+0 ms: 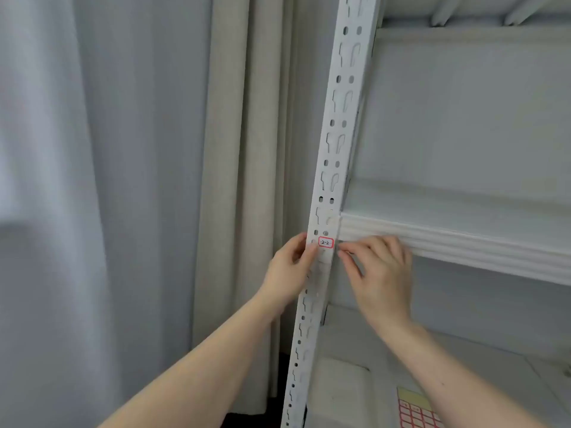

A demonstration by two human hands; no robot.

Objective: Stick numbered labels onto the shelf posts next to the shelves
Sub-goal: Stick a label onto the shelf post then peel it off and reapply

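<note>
A small white label with a red border and the handwritten mark "2-2" sits on the white slotted shelf post, level with the front edge of a white shelf. My left hand holds the post from the left, its thumb tip touching the post just beside the label. My right hand is at the post's right edge, fingers curled with the tips close to the label; whether they pinch anything is hidden.
A sheet of red-bordered labels lies on the lower shelf at the bottom right, next to a white lidded box. Beige and grey curtains hang left of the post. Another shelf sits above.
</note>
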